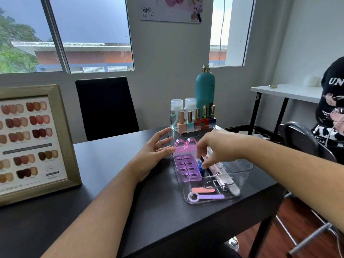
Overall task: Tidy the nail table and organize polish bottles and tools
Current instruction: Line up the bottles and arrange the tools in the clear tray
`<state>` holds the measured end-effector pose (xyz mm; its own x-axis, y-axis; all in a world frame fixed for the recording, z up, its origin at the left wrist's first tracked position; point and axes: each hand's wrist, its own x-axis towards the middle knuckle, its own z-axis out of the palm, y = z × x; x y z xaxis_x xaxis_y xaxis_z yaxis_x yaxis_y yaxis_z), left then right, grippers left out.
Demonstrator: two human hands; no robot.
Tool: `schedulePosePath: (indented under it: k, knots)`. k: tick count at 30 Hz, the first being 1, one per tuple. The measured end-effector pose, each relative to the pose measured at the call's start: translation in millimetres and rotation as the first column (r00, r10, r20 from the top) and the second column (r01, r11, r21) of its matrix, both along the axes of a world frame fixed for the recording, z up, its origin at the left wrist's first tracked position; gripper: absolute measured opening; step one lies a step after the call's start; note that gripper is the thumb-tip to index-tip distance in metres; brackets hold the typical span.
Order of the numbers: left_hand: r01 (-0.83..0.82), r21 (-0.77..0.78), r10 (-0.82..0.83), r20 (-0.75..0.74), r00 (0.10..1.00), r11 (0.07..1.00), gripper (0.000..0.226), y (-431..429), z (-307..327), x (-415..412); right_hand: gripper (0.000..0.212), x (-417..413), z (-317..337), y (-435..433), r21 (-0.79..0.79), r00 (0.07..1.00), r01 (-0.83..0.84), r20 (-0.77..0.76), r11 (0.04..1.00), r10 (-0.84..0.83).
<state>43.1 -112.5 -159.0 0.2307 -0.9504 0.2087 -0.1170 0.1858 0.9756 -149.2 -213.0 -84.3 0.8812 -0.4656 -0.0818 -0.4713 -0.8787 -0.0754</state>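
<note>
Clear tray (247,170) is set on the right part of the black table (104,164), near its right edge. Left hand (152,155) is laid against the tray's left wall, fingers straight and slightly spread, nothing gripped. Right hand (217,146) is lowered into the tray, fingers curled down, and a small blue piece (200,168) is pinched at the fingertips.

In the tray:
- purple toe separator (186,167), just left of the blue piece
- pink brush (185,146), at the far end
- pink file (202,190) and purple file (214,197), at the near end
- white file (234,189), along the right side

Polish bottles (197,120) are lined up just behind the tray. Two pump bottles (176,108) and a tall teal bottle (205,90) are stood behind them. A framed colour chart (28,142) is propped at the table's left. A black chair (106,107) is seen beyond the table.
</note>
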Motion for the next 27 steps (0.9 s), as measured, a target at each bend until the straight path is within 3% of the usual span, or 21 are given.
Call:
schedulePosePath:
  k: [2, 6, 9, 22, 27]
  knots:
    - [-0.001, 0.009, 0.001, 0.003, 1.000, 1.000, 0.058, 0.1, 0.4, 0.2, 0.032, -7.0, 7.0, -1.1, -0.002, 1.000, 0.015, 0.001, 1.000, -0.015]
    - [0.001, 0.018, -0.001, 0.001, 1.000, 1.000, 0.059, 0.2, 1.0, 0.1, 0.057, -18.7, 15.0, 1.3, 0.058, 0.972, 0.062, -0.232, 0.996, -0.047]
    - [-0.001, 0.019, 0.000, 0.003, 1.000, 1.000, 0.061, 1.5, 2.7, -1.6, 0.068, -18.0, 10.3, 4.9, 0.026, 0.953, 0.041, -0.301, 0.999, -0.032]
    - [0.001, -0.001, -0.001, 0.009, 1.000, 1.000, 0.057, 0.6, -0.5, -0.2, 0.050, -14.6, 7.4, 7.5, 0.000, 0.979, 0.051, -0.200, 0.999, -0.050]
    - [0.001, 0.009, -0.001, 0.005, 1.000, 1.000, 0.055, 0.6, 1.3, -0.5, 0.035, -5.1, 9.4, -1.2, -0.090, 0.999, 0.045, -0.020, 0.995, -0.047]
